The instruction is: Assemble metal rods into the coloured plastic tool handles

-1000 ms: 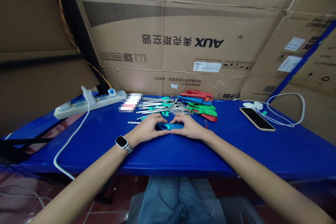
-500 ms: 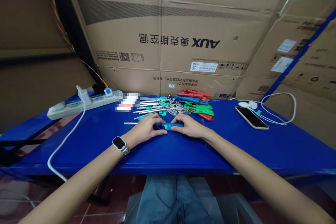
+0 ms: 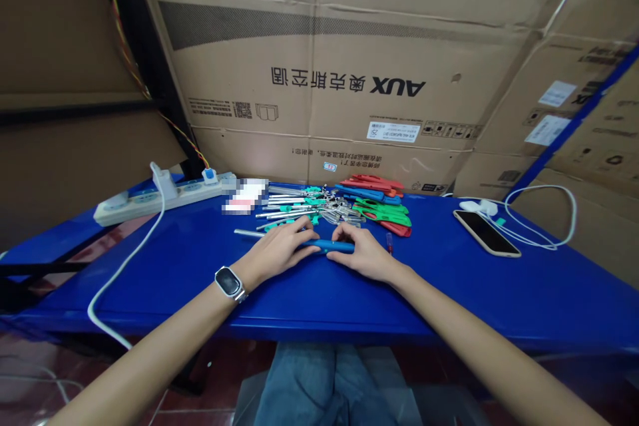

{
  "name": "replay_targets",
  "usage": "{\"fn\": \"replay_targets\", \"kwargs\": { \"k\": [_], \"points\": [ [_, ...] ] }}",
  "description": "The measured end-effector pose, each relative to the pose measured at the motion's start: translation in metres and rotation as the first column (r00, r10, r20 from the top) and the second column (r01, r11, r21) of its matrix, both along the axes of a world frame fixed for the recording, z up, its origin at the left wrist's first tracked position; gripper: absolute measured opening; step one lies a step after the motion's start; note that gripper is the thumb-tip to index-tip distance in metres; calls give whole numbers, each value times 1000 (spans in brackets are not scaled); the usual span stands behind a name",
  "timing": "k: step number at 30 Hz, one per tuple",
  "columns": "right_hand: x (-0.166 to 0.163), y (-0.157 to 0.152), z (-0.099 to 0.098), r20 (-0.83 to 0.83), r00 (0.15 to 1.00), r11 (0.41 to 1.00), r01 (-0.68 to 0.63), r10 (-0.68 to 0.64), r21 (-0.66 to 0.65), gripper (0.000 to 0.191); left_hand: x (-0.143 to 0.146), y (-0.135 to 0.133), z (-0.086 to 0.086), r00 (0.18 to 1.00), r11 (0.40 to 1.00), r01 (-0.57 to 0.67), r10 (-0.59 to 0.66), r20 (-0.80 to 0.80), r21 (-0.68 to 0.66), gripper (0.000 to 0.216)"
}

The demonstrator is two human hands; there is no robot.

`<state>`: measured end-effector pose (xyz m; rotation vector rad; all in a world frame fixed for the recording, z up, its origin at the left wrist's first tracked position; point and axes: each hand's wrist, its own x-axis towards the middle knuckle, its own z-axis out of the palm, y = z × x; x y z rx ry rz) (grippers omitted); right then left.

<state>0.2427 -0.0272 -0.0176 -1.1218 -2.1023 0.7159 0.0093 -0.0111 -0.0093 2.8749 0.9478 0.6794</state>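
The left hand (image 3: 277, 249) and right hand (image 3: 368, 254) both pinch a blue handle (image 3: 329, 245); beyond them, at twelve o'clock, cardboard (image 3: 344, 103) reads "AUX 奥克斯空调" upside down, its white label (image 3: 393, 132) "25".

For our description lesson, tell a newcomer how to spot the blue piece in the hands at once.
On the blue table, nearer than the heap of silver rods, find the left hand and right hand. Both hold the slim blue piece; the other blue pieces lie stacked farther back.
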Motion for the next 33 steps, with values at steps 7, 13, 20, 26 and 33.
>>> {"fn": "replay_targets", "kwargs": {
  "k": [7, 13, 20, 26, 33],
  "points": [
    [3, -9, 11, 128, 988, 982, -109, 90, 152, 25, -7, 2, 9, 999, 993, 33, -32, -6, 114, 27],
    [3, -10, 11, 177, 979, 970, -135, 99, 204, 26, -7, 4, 9, 1000, 979, 19, -20, 1, 203, 24],
    [-4, -13, 7, 59, 991, 985, 114, -122, 130, 26, -5, 2, 16, 791, 861, -429, 212, 574, 272, 25],
    [-17, -17, 4, -25, 983, 979, 182, -181, 88, 32, 13, 17, 10, 471, 842, 56, 452, 758, -537, 47],
    [-48, -18, 1, -95, 982, 986, 164, -166, -30, 31, 39, 21, 22, 274, 607, 503, 562, 780, -615, 41]
  ]
}}
